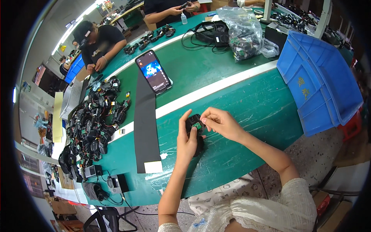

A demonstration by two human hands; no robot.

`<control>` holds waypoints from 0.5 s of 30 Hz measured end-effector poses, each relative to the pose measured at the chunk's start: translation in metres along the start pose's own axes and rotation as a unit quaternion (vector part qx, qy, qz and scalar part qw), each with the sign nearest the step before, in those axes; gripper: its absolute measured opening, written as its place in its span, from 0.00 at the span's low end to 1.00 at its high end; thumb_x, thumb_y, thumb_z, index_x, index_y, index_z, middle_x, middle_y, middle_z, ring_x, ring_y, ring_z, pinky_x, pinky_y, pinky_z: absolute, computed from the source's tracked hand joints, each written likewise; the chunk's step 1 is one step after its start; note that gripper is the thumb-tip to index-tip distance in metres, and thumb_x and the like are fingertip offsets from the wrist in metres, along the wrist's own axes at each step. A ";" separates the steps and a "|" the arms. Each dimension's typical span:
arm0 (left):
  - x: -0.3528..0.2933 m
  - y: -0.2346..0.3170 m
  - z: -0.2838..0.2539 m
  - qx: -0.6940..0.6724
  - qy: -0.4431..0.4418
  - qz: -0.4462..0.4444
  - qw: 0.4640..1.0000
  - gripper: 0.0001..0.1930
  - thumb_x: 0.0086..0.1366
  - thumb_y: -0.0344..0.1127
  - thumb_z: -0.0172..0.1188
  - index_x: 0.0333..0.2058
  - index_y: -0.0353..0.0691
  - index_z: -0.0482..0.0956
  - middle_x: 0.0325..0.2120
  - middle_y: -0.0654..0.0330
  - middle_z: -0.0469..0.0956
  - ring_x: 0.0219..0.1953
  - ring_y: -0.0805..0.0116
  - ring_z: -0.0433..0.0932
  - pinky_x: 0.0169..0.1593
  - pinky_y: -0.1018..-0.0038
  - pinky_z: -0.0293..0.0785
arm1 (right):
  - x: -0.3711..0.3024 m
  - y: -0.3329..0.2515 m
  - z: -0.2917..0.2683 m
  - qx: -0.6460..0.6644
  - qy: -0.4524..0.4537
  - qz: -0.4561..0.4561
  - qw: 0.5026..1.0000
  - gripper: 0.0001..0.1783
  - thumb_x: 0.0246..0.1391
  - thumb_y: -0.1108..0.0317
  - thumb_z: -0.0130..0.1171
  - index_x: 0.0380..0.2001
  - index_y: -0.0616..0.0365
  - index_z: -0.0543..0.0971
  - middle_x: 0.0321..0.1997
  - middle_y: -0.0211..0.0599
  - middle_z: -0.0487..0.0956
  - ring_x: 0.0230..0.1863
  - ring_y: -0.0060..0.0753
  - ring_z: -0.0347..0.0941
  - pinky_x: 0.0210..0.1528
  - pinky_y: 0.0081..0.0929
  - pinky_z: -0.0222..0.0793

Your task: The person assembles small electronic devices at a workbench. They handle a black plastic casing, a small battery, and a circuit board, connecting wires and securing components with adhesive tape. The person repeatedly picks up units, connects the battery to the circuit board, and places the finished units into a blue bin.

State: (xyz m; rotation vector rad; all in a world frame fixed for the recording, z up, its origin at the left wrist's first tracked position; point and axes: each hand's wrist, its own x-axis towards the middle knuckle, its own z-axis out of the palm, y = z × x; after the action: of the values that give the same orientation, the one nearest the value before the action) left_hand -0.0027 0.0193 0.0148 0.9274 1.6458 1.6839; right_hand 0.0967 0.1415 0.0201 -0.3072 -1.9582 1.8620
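Over the green table, my left hand (186,142) is wrapped round a small black plastic device (193,119), its thumb near a little green circuit board (198,126) that shows in the opened casing. My right hand (223,122) is closed in a pinch at the right edge of the same device. Whatever sits between those fingertips is too small to make out. Below my hands, a dark shape on the tabletop is partly hidden by the left one.
Left lies a big heap of black devices with circuit boards (91,127). A black strip (146,127) and a lit phone (152,72) are nearer. Rightward stands a tilted blue crate (309,81); a clear bag of parts (243,36) lies behind. Co-workers (106,44) sit across.
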 end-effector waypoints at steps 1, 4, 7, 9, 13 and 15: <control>0.000 0.001 0.001 -0.005 0.002 0.002 1.000 0.23 0.63 0.21 0.39 0.57 0.44 0.57 0.42 0.55 0.68 0.40 0.70 0.73 0.38 0.75 0.79 | 0.000 0.001 0.000 -0.001 0.006 0.003 1.000 0.05 0.57 0.71 0.49 0.32 0.63 0.70 0.20 0.25 0.69 0.22 0.13 0.64 0.22 0.15 0.59; -0.001 0.003 0.001 -0.010 0.012 0.000 1.000 0.23 0.62 0.20 0.40 0.56 0.42 0.58 0.44 0.53 0.69 0.41 0.68 0.74 0.37 0.76 0.79 | -0.002 -0.005 0.001 0.002 0.010 0.010 1.000 0.05 0.58 0.71 0.49 0.33 0.62 0.70 0.19 0.25 0.69 0.21 0.13 0.64 0.21 0.15 0.59; 0.000 0.000 -0.001 0.005 0.018 0.028 0.999 0.22 0.62 0.19 0.40 0.55 0.41 0.60 0.45 0.55 0.68 0.40 0.70 0.73 0.37 0.75 0.78 | -0.001 -0.008 0.002 0.015 -0.009 0.016 1.000 0.06 0.58 0.70 0.49 0.35 0.63 0.71 0.19 0.26 0.70 0.21 0.13 0.65 0.21 0.14 0.59; -0.003 0.008 -0.002 0.016 0.023 0.032 0.999 0.22 0.61 0.19 0.40 0.55 0.41 0.60 0.44 0.56 0.68 0.39 0.72 0.72 0.37 0.76 0.77 | -0.002 -0.007 0.003 0.018 -0.032 0.018 0.999 0.07 0.58 0.70 0.49 0.36 0.62 0.72 0.20 0.27 0.72 0.21 0.13 0.66 0.22 0.14 0.61; -0.005 0.014 -0.003 0.006 0.042 0.023 0.999 0.21 0.61 0.20 0.41 0.54 0.40 0.61 0.42 0.56 0.69 0.39 0.73 0.72 0.38 0.77 0.76 | 0.001 -0.008 -0.001 0.061 -0.062 0.020 0.996 0.10 0.58 0.70 0.48 0.40 0.64 0.72 0.24 0.32 0.74 0.25 0.17 0.69 0.27 0.15 0.67; -0.003 0.015 -0.001 0.009 0.041 0.021 0.999 0.21 0.61 0.20 0.41 0.54 0.40 0.61 0.42 0.55 0.69 0.39 0.72 0.73 0.37 0.78 0.77 | 0.000 -0.011 -0.005 0.091 -0.065 0.033 0.993 0.12 0.58 0.72 0.47 0.43 0.66 0.70 0.28 0.37 0.76 0.28 0.19 0.71 0.31 0.18 0.70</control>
State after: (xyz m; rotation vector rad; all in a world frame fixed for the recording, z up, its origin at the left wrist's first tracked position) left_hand -0.0014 0.0155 0.0294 0.9197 1.7082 1.7596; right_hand 0.1003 0.1449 0.0307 -0.2033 -1.8614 2.1348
